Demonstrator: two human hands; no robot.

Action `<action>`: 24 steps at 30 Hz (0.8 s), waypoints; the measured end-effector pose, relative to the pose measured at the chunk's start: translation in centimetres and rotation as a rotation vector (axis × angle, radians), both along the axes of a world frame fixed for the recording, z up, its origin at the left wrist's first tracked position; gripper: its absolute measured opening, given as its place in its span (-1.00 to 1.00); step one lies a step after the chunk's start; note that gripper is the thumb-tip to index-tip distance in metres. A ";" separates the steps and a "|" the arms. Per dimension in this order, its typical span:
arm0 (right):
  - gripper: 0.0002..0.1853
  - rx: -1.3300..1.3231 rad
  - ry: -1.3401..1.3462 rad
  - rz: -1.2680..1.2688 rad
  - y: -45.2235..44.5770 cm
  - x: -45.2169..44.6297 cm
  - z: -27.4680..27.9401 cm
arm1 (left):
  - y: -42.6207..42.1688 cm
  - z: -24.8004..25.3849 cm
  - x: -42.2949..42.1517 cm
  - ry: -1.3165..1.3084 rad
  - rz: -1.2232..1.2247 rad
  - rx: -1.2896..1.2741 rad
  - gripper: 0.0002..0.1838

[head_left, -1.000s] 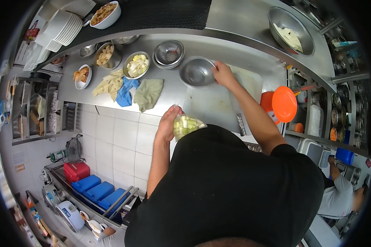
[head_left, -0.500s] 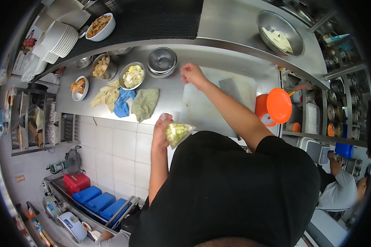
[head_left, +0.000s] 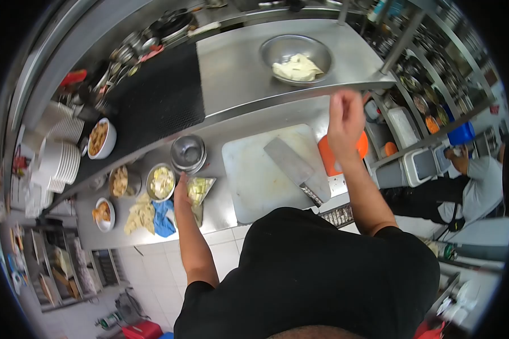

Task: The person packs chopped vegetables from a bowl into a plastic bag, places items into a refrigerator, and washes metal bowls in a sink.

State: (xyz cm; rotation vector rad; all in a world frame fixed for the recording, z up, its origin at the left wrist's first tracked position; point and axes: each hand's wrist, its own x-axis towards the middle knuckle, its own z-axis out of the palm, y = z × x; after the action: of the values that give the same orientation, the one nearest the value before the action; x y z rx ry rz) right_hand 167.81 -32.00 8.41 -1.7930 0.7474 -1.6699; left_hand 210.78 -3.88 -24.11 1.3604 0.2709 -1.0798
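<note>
Your left hand is gripping a clear bag of pale green cut pieces, and your right hand is rising over an orange container, its fingers blurring; you cannot tell whether they are holding anything.

The bag is hanging above the table, toward the near edge and left of the middle. It is lying on the right side of your left hand, flaring toward the white board; its exact long axis is not showing clearly. Your left hand is clearly the nearer one, while your right is reaching well apart, near the right end.

Just beyond the bag, toward the far edge, nested metal bowls are standing. On the board, a cleaver is lying slantwise, its handle pointing toward the near edge and right end.
</note>
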 end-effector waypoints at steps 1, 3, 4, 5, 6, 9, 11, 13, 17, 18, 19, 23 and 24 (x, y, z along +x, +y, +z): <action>-0.83 0.033 -0.005 -0.039 -1.0 -0.3 2.4 | -0.2 -0.6 0.6 -0.023 -0.020 0.026 -0.45; -0.65 0.189 0.088 -0.016 -3.6 -0.8 5.2 | -1.1 -1.3 1.1 -0.068 -0.069 0.082 -0.50; -0.58 0.289 0.151 0.000 -4.1 -0.6 6.3 | -1.7 0.3 -0.1 -0.085 -0.065 0.079 -0.55; -0.51 0.386 0.211 0.014 -4.4 -0.1 7.1 | -2.1 1.2 -0.5 -0.109 -0.071 0.086 -0.58; -0.48 0.465 0.295 0.024 -4.8 0.1 7.6 | -2.5 1.8 -0.9 -0.129 -0.079 0.086 -0.60; -0.40 0.526 0.335 0.037 -5.8 0.8 7.0 | -2.9 1.9 -1.4 -0.038 -0.086 0.022 -0.64; -0.43 0.582 0.264 0.027 -4.7 1.9 6.6 | -2.4 0.6 -0.9 -0.077 -0.101 -0.074 -0.62; -0.49 0.677 0.178 0.047 -3.9 2.6 6.3 | -2.5 1.5 -1.3 -0.131 -0.084 0.035 -0.58; -0.60 0.725 0.148 0.085 -0.5 2.4 6.2 | -1.5 0.2 -0.3 -0.184 -0.230 -0.013 -0.54; -0.62 0.705 0.100 0.095 0.0 1.8 5.5 | -1.2 0.2 -0.5 -0.188 -0.250 -0.008 -0.55; -0.64 0.714 0.083 0.085 1.6 0.5 5.6 | -0.9 0.3 -0.6 -0.194 -0.270 -0.004 -0.55; -0.67 0.752 -0.005 0.054 8.8 -6.3 4.7 | 1.4 1.2 -1.8 -0.106 -0.311 -0.060 -0.55; -0.66 0.769 -0.037 0.045 10.4 -8.4 3.7 | 2.0 1.3 -2.0 -0.125 -0.326 -0.041 -0.55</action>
State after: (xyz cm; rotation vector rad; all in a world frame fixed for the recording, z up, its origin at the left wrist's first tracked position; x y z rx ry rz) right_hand 159.43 -21.65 12.10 -1.2131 1.1279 -1.1431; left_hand 208.77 -1.88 -22.77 1.4602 -0.0681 -1.2539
